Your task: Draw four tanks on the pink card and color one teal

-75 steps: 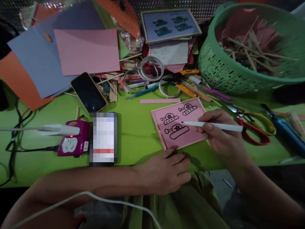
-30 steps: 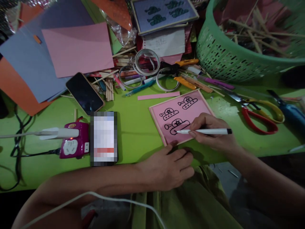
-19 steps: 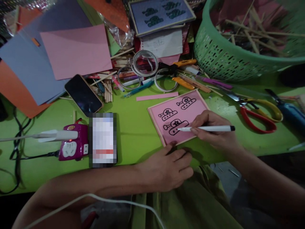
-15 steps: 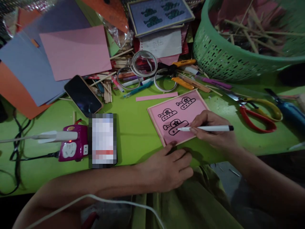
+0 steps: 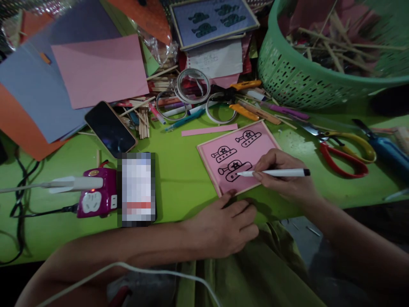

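My right hand [image 5: 284, 177] pinches a white marker pen [image 5: 284, 172] with a black end. Its tip touches, or nearly touches, the lowest of three black-outlined tanks on a pink card [image 5: 230, 185]. Each tank has a star on its turret, and thin pale sticks frame the card. My left hand [image 5: 230, 224] rests at the table's front edge, just below the card. One of its digits lies against the card's lower left corner, while the other fingers are loosely bent and slightly apart, holding nothing.
A dark phone [image 5: 110, 128], a blurred-screen phone [image 5: 137, 187] and a magenta power adapter [image 5: 97, 192] lie left. Tape rolls [image 5: 193, 85], pens and sticks are behind the card. Red-and-yellow scissors [image 5: 343, 160] and a green basket [image 5: 294, 81] stand right. A white cable [image 5: 153, 269] crosses my left arm.
The whole view has shifted very slightly. Pen and hands hold almost the same places on the card, and no new line is plainly visible.
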Demonstrator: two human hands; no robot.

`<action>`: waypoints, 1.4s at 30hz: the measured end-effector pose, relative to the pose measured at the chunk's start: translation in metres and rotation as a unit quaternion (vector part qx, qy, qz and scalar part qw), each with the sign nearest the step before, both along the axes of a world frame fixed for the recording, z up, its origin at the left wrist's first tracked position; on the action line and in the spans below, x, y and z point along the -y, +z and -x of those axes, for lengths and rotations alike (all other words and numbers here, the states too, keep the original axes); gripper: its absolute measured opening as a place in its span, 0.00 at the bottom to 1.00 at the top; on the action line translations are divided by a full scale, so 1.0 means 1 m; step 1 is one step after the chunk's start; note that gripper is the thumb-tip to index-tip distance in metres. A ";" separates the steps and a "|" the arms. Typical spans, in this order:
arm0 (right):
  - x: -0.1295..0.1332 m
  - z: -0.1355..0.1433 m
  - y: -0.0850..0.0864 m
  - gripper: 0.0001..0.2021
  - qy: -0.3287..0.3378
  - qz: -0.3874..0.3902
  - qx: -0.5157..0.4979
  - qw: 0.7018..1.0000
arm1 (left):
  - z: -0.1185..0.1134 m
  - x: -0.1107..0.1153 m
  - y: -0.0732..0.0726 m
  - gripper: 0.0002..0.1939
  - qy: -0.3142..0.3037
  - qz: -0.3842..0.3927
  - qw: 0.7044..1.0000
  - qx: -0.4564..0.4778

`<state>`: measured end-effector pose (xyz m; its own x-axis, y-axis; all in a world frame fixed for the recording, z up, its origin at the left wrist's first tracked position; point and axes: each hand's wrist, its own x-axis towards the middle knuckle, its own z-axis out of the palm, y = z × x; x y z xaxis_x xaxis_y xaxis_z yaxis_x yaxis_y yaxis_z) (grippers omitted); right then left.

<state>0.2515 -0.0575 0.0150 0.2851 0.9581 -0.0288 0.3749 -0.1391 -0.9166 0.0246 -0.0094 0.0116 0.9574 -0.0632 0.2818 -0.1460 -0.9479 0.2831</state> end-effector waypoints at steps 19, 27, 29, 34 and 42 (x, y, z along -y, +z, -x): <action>-0.001 -0.002 0.001 0.07 -0.015 -0.024 -0.019 0.999 | 0.002 0.000 0.000 0.08 -0.006 -0.006 1.000 -0.020; 0.000 -0.004 0.000 0.08 -0.025 -0.024 -0.006 0.999 | 0.002 0.000 -0.001 0.08 -0.003 -0.001 1.000 -0.011; -0.001 -0.003 0.002 0.09 -0.025 -0.020 -0.001 0.999 | 0.002 0.000 -0.001 0.08 -0.005 -0.002 1.000 -0.014; -0.005 0.001 0.006 0.11 -0.041 -0.015 -0.001 0.999 | 0.002 -0.001 -0.001 0.07 -0.007 -0.003 1.000 -0.016; -0.003 -0.001 0.005 0.11 -0.033 -0.010 -0.008 0.999 | 0.001 -0.001 0.000 0.08 -0.006 -0.001 1.000 -0.015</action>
